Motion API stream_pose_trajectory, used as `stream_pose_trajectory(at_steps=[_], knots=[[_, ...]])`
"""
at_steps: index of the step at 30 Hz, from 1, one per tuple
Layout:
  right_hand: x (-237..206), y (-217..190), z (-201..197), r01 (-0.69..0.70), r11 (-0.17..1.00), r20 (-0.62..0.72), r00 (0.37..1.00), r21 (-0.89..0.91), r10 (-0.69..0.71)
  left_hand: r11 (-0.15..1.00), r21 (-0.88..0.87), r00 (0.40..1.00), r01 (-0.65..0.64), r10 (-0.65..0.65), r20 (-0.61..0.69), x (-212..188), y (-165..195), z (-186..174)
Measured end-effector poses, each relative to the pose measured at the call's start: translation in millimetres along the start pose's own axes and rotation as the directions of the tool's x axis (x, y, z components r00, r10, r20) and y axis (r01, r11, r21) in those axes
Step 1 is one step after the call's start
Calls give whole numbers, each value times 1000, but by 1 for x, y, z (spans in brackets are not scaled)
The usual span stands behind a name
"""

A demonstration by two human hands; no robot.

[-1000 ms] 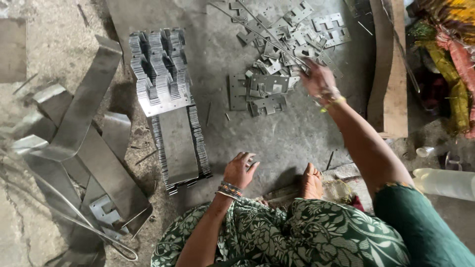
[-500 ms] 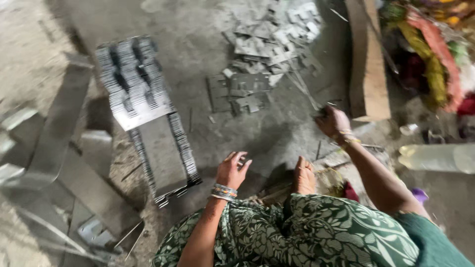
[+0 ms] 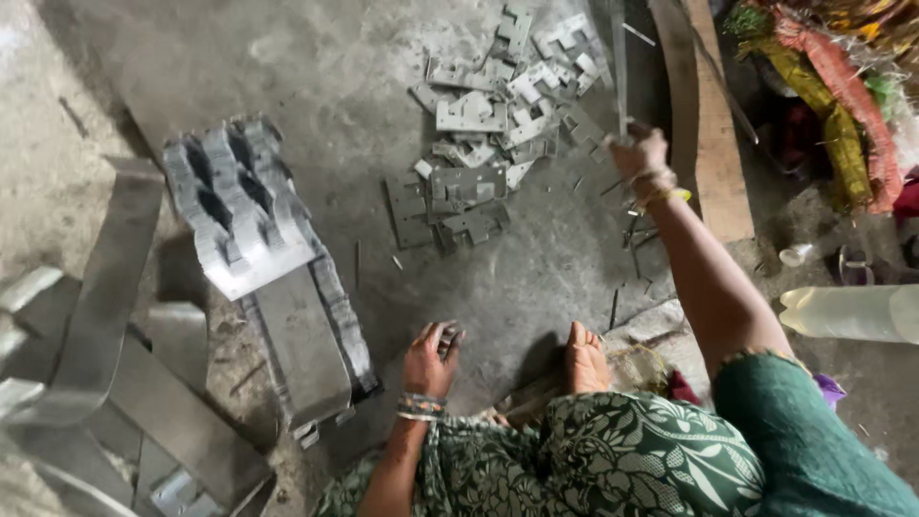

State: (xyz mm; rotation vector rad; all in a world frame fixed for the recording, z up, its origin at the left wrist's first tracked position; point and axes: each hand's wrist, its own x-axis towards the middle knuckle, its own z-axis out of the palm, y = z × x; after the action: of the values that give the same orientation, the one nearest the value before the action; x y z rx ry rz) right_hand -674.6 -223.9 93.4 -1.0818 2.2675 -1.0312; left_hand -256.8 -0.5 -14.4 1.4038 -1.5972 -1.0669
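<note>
Two hands in view, doing different jobs. Right hand [image 3: 639,153] is now raised at arm's length with its fingers closed round a thin grey metal rod [image 3: 619,67]; the rod stands nearly upright and blurred, running from the fist to the top edge. Half a second ago that hand was lower and closer in, near the wooden plank [image 3: 704,115]; a second ago it was down on the scattered pile of flat grey stamped metal pieces [image 3: 498,134]. The pile now lies just left of the fist, apart from it. Left hand [image 3: 433,359] has barely moved: palm down on the grey concrete floor [image 3: 287,57], fingers loosely curled, whether it holds anything I cannot tell. The long grey stack of notched metal plates [image 3: 278,278] lies just left of it, not touching.
</note>
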Motion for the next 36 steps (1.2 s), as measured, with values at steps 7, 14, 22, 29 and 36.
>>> stream_pose_trajectory(at_steps=[7, 14, 22, 29, 36], knots=[[16, -5, 31, 288, 947, -90, 949, -144, -303, 999, 40, 999, 1, 1, -47, -4, -9, 1], [75, -12, 41, 69, 986, -273, 956, -149, -109, 999, -3, 996, -50, 50, -68, 3, -15, 6], [54, -27, 67, 499, 835, -4, 858, -231, -514, 997, -72, 998, -27, 23, -56, 2, -7, 6], [89, -78, 67, 68, 979, 36, 996, 192, -76, 1000, -13, 1000, -7, 7, -11, 3, -6, 1], [122, -115, 116, 138, 980, 161, 980, -147, -114, 997, -64, 999, 39, -40, -20, 5, -7, 1]])
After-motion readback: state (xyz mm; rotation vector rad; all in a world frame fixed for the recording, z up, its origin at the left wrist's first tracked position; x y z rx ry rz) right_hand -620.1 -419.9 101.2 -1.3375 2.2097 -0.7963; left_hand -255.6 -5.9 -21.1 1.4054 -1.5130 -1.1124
